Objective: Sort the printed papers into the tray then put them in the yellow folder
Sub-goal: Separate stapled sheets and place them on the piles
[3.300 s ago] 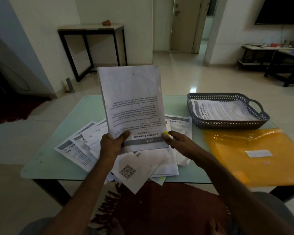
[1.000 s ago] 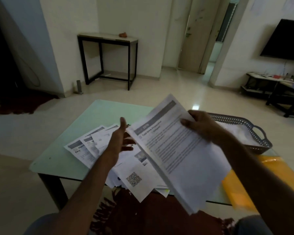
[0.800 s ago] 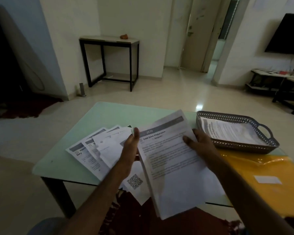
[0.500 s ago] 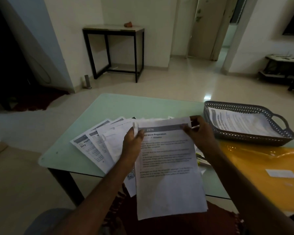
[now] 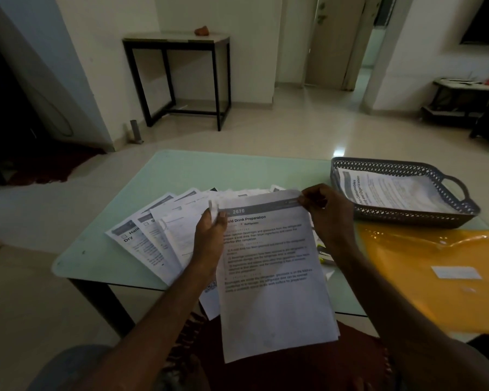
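Rotated heading-away since the earlier frames, the Cold Drink Preparation sheaf (image 5: 274,283) hangs over the near edge of the glass table (image 5: 198,170). From the sheaf, the yellow folder (image 5: 435,277) lies at 3 o'clock, the loose printed papers (image 5: 158,238) fan out at 9 o'clock, and the grey tray (image 5: 407,217), holding a printed sheet (image 5: 393,193), sits at 2 o'clock. The left hand (image 5: 209,238) and the right hand (image 5: 329,215) each pinch one top corner of the sheaf.

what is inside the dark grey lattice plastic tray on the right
White printed paper lies inside the dark grey lattice plastic tray, its top sheet face up. How many sheets lie beneath that one is covered, as is the tray's floor.
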Available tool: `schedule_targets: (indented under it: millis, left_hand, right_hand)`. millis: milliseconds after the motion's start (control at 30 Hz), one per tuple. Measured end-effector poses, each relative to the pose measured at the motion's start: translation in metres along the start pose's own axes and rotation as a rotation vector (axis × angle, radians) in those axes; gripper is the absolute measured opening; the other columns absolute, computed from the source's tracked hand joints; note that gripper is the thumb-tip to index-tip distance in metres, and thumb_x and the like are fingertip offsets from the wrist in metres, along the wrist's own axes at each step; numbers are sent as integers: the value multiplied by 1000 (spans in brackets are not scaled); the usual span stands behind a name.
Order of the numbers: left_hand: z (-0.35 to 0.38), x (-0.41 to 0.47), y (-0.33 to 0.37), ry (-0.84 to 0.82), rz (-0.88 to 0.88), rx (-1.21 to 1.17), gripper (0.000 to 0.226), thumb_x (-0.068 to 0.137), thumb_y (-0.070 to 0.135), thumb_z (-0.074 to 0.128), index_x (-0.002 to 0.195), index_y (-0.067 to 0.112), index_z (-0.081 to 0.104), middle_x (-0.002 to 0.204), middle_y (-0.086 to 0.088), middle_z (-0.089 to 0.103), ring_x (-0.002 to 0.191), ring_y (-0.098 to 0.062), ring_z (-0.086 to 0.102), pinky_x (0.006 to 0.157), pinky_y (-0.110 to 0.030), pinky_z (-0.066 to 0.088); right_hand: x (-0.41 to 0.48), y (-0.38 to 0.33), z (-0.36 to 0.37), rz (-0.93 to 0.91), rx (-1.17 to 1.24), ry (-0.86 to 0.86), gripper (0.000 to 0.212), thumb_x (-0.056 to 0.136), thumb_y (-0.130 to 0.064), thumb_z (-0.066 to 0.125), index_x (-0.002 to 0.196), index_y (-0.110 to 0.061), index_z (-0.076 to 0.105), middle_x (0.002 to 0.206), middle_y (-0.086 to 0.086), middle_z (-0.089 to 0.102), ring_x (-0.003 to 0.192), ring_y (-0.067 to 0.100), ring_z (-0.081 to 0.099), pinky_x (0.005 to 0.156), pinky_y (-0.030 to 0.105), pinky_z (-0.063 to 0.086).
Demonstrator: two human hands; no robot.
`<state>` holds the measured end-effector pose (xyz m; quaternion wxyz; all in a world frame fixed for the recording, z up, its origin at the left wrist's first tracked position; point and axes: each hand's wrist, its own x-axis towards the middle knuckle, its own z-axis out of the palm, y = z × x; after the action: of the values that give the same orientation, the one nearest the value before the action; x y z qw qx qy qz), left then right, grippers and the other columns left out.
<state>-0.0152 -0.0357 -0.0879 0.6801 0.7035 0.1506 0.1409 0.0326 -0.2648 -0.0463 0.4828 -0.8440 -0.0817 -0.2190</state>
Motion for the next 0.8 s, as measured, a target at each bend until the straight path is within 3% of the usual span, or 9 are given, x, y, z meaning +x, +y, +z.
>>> schedule_targets:
  millis: [167, 300, 400, 500, 633, 700, 800]
  left_hand:
    - [1, 0, 1, 2, 7, -16, 21, 104, 36, 46, 120, 32, 58, 103, 1, 72, 89, -18, 72, 76, -36, 61]
    - [1, -3, 3, 5, 18, -39, 25, 104, 35, 45, 124, 27, 57, 101, -2, 72, 86, -18, 72, 69, -29, 60]
    - [3, -5, 8, -1, -11, -84, 32, 102, 45, 46, 122, 24, 58, 104, -1, 71, 88, -17, 69, 67, -25, 58]
    - [3, -5, 9, -26, -13, -83, 53, 89, 65, 50, 127, 28, 58, 114, 7, 68, 101, -11, 66, 77, -27, 56]
    - [0, -1, 0, -36, 27, -57, 43, 88, 42, 69, 127, 26, 58, 113, 3, 71, 100, -17, 70, 83, -39, 60]
    - [-2, 2, -4, 1, 46, -12, 38, 89, 32, 68, 125, 25, 59, 112, 2, 71, 100, -18, 68, 82, -39, 59]
    - [-4, 3, -3, 55, 34, 46, 34, 92, 29, 66, 124, 21, 58, 112, 1, 67, 100, -19, 64, 81, -37, 56]
  right_hand:
    - [-8, -10, 5, -286, -235, 70, 12, 88, -17, 77, 97, -17, 69, 98, -1, 63, 84, 13, 60, 69, 32, 55]
    - [-30, -26, 24, -420, -306, -52, 10, 90, -23, 75, 94, -21, 67, 100, -2, 62, 89, 13, 55, 72, 30, 47]
    - [-57, -40, 43, -368, -233, -269, 7, 95, -33, 67, 100, -30, 63, 100, -12, 66, 92, 9, 56, 81, 32, 48]
    - [-77, -52, 60, -315, -154, -386, 12, 98, -38, 63, 109, -32, 64, 107, -14, 70, 94, 4, 60, 82, 24, 49]
    - [-77, -57, 67, -140, -25, -480, 11, 101, -26, 61, 112, -27, 61, 109, -7, 73, 95, 8, 68, 76, 17, 51]
    - [-70, -58, 61, -45, 167, -482, 12, 98, -14, 65, 105, -22, 62, 104, -5, 75, 96, 8, 72, 81, 22, 57]
    - [-45, -51, 42, -18, 231, -244, 16, 93, -10, 69, 103, -18, 60, 96, -6, 73, 89, 4, 70, 76, 30, 58]
